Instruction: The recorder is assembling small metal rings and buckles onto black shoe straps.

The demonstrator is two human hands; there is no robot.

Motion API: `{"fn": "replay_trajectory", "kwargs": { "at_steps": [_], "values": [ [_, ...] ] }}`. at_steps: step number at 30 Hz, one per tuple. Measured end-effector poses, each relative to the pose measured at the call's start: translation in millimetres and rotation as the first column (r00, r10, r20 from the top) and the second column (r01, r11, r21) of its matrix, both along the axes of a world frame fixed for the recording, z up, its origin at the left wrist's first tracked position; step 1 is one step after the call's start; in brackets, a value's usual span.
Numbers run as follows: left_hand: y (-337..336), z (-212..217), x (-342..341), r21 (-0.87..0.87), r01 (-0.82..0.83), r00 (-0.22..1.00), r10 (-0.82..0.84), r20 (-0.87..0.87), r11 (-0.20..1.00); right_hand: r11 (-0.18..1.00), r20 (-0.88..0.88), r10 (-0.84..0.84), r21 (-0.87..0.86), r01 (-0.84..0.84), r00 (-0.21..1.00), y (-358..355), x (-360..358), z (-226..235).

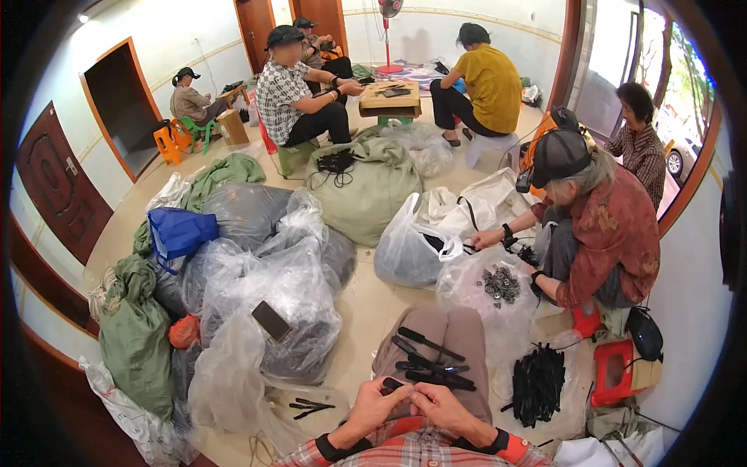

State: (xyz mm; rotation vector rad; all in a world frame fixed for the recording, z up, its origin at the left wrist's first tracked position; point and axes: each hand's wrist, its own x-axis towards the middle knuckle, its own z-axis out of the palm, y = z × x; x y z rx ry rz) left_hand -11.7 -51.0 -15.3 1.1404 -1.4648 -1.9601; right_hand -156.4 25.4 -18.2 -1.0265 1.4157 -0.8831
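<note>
I sit with my hands together over my lap. My left hand (374,409) is closed, with a short dark end of a black strip (392,384) showing at its fingers. My right hand (447,409) meets it, thumb and fingers pinched; what lies between its fingertips is hidden. Several slim black strips (421,361) lie across my trousers just beyond both hands. A thick heap of similar black strips (538,387) rests on clear plastic to my right. A few more thin black strips (310,406) lie on plastic at my left.
Large stuffed plastic bags (264,303) crowd the left, with a phone (271,321) on top. A person in a red shirt (615,226) works close at right beside small dark metallic pieces (500,286). A red stool (612,372) stands near. Others sit around a low table (389,101).
</note>
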Motion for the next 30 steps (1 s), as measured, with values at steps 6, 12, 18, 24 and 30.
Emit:
{"fn": "replay_trajectory", "kwargs": {
  "at_steps": [6,12,18,24,30],
  "values": [
    [2,-5,0,-0.249,-0.011,0.997,0.028,0.066,0.969,1.000,0.104,0.023,0.012,-0.025,0.994,-2,-1,-1],
    [0,2,0,-0.338,0.010,0.995,0.024,0.098,0.941,0.999,0.023,0.041,-0.019,-0.041,0.999,-4,1,-4],
    [1,0,0,-0.435,0.018,0.993,0.034,0.111,0.900,0.996,0.034,0.078,0.047,-0.079,0.996,-7,0,1],
    [8,-2,4,-0.421,0.012,0.994,0.036,0.106,0.907,0.993,0.065,0.086,0.080,-0.091,0.994,-1,4,1],
    [12,-5,1,-0.515,0.086,0.982,0.016,0.191,0.853,0.999,-0.083,0.052,0.013,-0.051,0.995,5,7,-7]
  ]
}}
